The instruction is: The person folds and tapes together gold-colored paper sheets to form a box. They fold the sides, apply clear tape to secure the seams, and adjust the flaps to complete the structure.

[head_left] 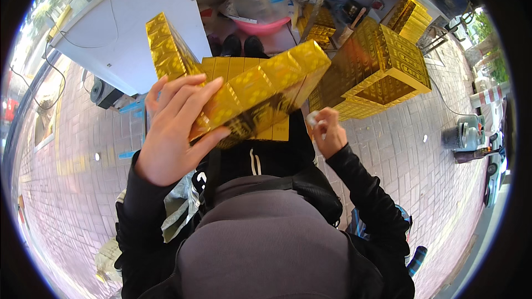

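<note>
My left hand [176,124] grips the near left end of a long gold foil-wrapped pack of boxes [266,86], thumb below and fingers over the top. The pack is tilted, its right end raised and farther away. Beneath it, over my lap, lie plain golden-yellow boxes [226,67] in a row, partly hidden by the pack. Another gold foil pack [169,44] stands just beyond my left fingers. Apart from the held pack, on its right, my right hand [331,133] is closed in a pinch on a small white wad [313,118], whose kind I cannot make out.
Stacked gold packs [377,66] stand at the right, with more gold packs [409,16] behind. A white panel [133,33] rises at the left. Ahead are a pink basin [263,25] and plastic bags [257,3]. Paving [83,155] surrounds me.
</note>
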Motion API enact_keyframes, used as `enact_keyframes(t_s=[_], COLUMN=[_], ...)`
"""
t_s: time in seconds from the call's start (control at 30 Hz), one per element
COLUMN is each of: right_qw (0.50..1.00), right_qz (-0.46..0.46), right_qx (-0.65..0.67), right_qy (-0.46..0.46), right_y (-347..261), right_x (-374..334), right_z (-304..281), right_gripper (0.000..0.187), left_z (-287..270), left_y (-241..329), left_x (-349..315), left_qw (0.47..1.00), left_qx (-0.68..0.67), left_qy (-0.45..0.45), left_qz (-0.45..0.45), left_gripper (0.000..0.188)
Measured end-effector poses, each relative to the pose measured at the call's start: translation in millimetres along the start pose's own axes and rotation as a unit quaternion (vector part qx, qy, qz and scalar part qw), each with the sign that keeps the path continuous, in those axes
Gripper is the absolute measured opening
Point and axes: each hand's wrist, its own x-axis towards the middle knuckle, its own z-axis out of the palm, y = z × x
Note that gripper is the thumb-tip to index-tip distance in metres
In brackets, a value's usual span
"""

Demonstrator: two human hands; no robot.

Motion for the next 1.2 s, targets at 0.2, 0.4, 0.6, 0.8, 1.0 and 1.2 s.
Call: enact_keyframes(t_s=[0.2,0.4,0.6,0.8,1.0,1.2], right_qw=[0.983,0.979,0.972,0.957,0.936,0.929], right_qz=[0.12,0.194,0.235,0.269,0.213,0.229], right_qx=[0.093,0.018,-0.022,0.085,0.228,0.157], right_qy=[0.103,0.06,0.025,0.065,0.164,0.243], right_y=[66,87,84,90,104,112], right_x=[98,198,209,213,229,251], right_z=[14,90,117,86,46,-23], right_gripper=[0.066,0.094,0.111,0.115,0.071,0.088], left_z=[-40,-39,-32,-35,-41,-47], left_y=[25,28,21,9,-24,-56], left_x=[-43,-60,-61,-65,-40,-4], left_qw=[0.997,0.993,0.992,0.992,0.994,0.977], left_qx=[-0.006,-0.018,-0.052,-0.053,-0.097,-0.211], left_qy=[-0.075,-0.112,-0.117,-0.117,-0.043,-0.007], left_qz=[0.031,0.01,0.012,0.009,-0.013,-0.028], left_gripper=[0.076,0.076,0.073,0.074,0.076,0.073])
